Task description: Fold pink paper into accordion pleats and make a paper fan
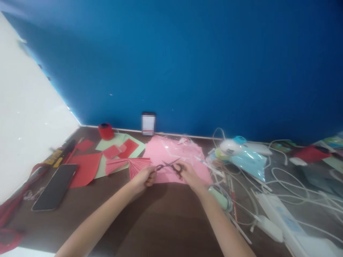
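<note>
A pair of dark-handled scissors [169, 164] is spread apart over pink sheets of paper [198, 175]. My left hand [146, 177] is closed at the scissors' left handle loop. Around the right loop curl the fingers of my right hand [186, 173]. Just left of my left hand lies a pleated pink paper fan [120, 165], its folds spreading toward the table's front. Part of the fan is hidden behind that hand. Blur keeps the exact finger grip from showing.
Red paper [87, 169], light green paper [102, 170], a red roll [106, 131] and a black phone [55, 187] lie left. A framed device [148, 124] leans on the blue wall. White cables, a blue plastic packet [249, 162] and a power strip [281, 214] crowd the right.
</note>
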### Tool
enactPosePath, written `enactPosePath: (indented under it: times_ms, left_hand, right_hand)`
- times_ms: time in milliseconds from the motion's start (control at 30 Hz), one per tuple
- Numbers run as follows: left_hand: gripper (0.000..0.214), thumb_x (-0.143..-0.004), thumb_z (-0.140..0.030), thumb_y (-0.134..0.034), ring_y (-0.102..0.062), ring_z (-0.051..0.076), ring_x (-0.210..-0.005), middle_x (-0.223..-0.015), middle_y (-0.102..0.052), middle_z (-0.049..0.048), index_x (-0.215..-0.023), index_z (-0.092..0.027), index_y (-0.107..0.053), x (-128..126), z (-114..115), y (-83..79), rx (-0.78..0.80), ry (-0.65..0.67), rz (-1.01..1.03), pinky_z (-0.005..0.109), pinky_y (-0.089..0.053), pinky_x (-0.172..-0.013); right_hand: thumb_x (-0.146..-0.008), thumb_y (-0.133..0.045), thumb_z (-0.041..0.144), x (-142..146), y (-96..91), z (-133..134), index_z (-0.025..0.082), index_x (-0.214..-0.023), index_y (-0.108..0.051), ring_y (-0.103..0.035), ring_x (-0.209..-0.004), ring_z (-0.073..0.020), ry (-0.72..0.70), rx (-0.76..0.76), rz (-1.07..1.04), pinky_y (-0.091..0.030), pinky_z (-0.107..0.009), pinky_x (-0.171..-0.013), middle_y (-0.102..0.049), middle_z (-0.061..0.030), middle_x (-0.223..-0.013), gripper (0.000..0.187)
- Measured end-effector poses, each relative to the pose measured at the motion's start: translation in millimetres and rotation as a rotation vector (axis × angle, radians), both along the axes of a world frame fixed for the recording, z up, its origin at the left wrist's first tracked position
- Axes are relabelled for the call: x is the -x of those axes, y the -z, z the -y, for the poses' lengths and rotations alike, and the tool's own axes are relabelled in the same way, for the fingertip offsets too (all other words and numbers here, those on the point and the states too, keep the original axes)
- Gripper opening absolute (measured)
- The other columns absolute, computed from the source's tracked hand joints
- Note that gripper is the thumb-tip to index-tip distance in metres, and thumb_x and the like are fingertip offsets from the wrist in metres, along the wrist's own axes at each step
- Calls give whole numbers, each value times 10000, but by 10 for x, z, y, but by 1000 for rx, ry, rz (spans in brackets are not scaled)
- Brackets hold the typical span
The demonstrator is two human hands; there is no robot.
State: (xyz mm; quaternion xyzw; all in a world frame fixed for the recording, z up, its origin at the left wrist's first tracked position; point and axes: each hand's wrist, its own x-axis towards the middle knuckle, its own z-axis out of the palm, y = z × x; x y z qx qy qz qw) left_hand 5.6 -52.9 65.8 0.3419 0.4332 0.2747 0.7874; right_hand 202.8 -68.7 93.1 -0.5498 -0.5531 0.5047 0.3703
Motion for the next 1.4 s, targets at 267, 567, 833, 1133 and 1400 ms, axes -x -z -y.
enactPosePath:
  times_ms: [267, 567, 833, 1133, 1400]
  left_hand:
    - [287, -763, -323, -516, -113, 26, -342, -459, -157, -111, -615, -197, -305, 416, -65, -187, -82, -264, 67, 166, -29, -345]
    - [247, -784, -267, -572, -121, 27, -381, -515, -127, -96, -656, -170, -385, 764, 64, -415, -71, -469, 314, 168, -57, -353]
    - [218, -796, -252, -574, -136, 34, -374, -493, -125, -96, -666, -165, -422, 721, 282, -489, -134, -758, 435, 167, -112, -338]
    - [177, -760, -284, -564, -311, 31, -384, -502, -370, -80, -656, -157, -500, 1279, 421, -66, -265, -880, 42, 149, -245, -372]
    - [261, -846, -230, -423, -626, 186, -819, -883, -681, 81, -894, -178, -675, 1180, 366, 127, -918, -279, -930, 273, -453, -767]
  right_hand:
    - [-809, -454, 283, -514, -50, 178, 178, -899, -631, -579, -822, -190, -40, -245, 437, -430, -297, -742, -652, -51, -875, 225]
    - [-761, -442, 100, -288, -76, 501, 147, -988, -632, -543, -992, -262, -14, -193, 977, -392, -380, -878, -604, -152, -1006, 300]
    - [-869, -430, 429, 1194, -100, 259, 154, -949, -611, -460, -530, -91, -604, 48, -39, -379, -214, -512, -504, 27, -607, 339]
    - [-759, -587, 365, 1166, -150, -466, 162, -732, -678, -565, -684, -136, -532, -103, 141, -431, -267, -675, -637, -20, -722, 224]
    - [-704, -640, 303, 1618, -51, -1040, 204, -769, -688, -584, -790, -175, -481, -267, 705, -414, -260, -687, -677, -40, -860, 128]
